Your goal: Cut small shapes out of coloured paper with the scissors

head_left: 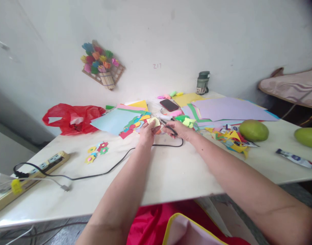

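Centrally, left hand (146, 134): fingers pinched a pale yellow paper piece (154, 121) over the table (186, 173).
Right hand (180, 130): fingers closed around black-handled scissors (173, 131), just beside the paper; blade contact could not be told.
Wall writing (157, 66): handwritten in reddish strokes, it read "217" or "Z17".
Flask (203, 83): its pale label bore dark marks, too small to read.
Tube (296, 159): it lay near the table's right end, blue-and-white, its lettering illegible.
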Motion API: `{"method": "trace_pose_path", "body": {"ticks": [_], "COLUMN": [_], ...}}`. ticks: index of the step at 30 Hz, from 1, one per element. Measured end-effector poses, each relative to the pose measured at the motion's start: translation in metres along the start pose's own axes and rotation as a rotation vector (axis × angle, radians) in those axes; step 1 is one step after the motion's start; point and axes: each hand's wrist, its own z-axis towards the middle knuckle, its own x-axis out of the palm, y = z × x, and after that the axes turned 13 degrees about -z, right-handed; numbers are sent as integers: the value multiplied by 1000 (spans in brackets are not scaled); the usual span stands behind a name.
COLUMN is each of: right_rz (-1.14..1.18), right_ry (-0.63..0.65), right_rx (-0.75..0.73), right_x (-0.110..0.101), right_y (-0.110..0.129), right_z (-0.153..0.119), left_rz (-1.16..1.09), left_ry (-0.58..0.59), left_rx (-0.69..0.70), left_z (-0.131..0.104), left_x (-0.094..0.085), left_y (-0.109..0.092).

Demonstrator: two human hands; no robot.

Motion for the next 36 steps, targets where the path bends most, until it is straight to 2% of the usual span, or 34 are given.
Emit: {"method": "trace_pose_path", "body": {"ticks": [11,21,29,36], "right_rz": [35,38,29,32], "right_ry": [-10,18,85,102], "right_rx": [31,54,25,-11], "right_x": [2,-1,-7,-9], "right_y": [0,5,-2,-10], "right_z": [2,-3,-3,0], "left_rz": [-33,82,158,174], "left_ry": [-24,-17,90,86], "left_rx": [-19,17,66,47], "left_z": [-3,-5,-6,-5], "left_x": [3,3,0,0], "left_y": [-2,-11,-14,-10]}}
